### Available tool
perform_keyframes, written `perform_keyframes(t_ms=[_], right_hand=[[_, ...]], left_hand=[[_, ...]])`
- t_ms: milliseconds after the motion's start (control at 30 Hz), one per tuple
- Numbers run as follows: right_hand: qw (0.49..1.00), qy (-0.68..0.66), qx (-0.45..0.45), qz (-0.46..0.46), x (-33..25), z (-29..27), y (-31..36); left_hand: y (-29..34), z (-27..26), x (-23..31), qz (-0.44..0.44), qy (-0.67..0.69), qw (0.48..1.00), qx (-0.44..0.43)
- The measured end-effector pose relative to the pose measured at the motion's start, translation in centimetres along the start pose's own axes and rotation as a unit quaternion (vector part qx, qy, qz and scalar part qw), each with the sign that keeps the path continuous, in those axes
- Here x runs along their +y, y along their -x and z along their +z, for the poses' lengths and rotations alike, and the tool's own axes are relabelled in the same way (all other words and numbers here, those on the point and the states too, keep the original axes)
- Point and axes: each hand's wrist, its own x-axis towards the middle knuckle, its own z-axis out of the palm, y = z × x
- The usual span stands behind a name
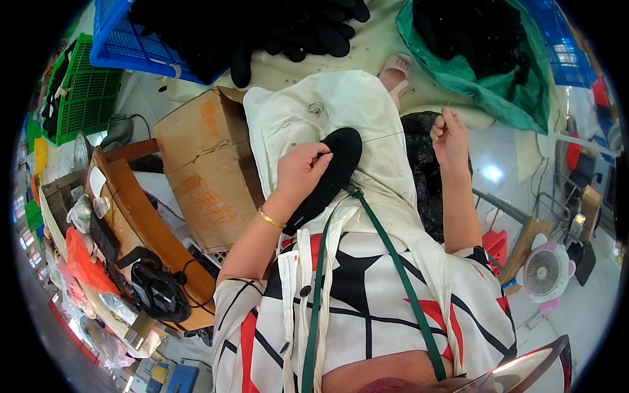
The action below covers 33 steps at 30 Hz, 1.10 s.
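Observation:
In my left hand is a long, round-ended black fabric piece, shaped like a shoe sole, pinched at its upper left edge above my lap. From that piece a thin dark thread stretches taut to the right. My right hand is raised out to the side, its fingertips pinched on the thread's far end; whether a needle is there is too small to tell. Under the black piece a white apron covers my lap, and a small tangle of dark thread lies on it.
A blue crate heaped with black pieces stands ahead, and a green sack of black material stands at far right. Left are a cardboard box and a cluttered wooden table. A fan stands right.

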Motion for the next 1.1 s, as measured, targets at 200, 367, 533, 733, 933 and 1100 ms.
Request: perform_keyframes(t_ms=[200, 367, 533, 733, 933, 1100], right_hand=[[0.998, 0.027, -0.051, -0.023, -1.7, 1.7, 0.6], [0.989, 0.051, -0.12, -0.062, -5.4, 4.3, 1.6], [0.957, -0.056, -0.197, -0.204, -12.5, 2.6, -0.6], [0.913, 0.342, -0.146, -0.169, -5.2, 7.1, 2.4], [0.522, 0.676, -0.392, -0.342, 2.6, 8.6, 3.8], [0.553, 0.672, -0.346, -0.351, 3.3, 10.4, 5.0]], left_hand=[[-0.7, -0.2, 0.3, 0.142, -0.179, 0.973, 0.024], [-1.7, -0.3, 1.2, 0.179, -0.238, 0.954, -0.028], [-2.0, -0.1, 0.7, 0.182, -0.189, 0.965, -0.014], [-1.5, 0.5, -1.3, 0.024, -0.014, 1.0, -0.005], [-1.0, 1.4, -3.5, -0.078, 0.123, 0.989, -0.005], [-0.6, 1.7, -4.5, -0.13, 0.185, 0.974, -0.003]])
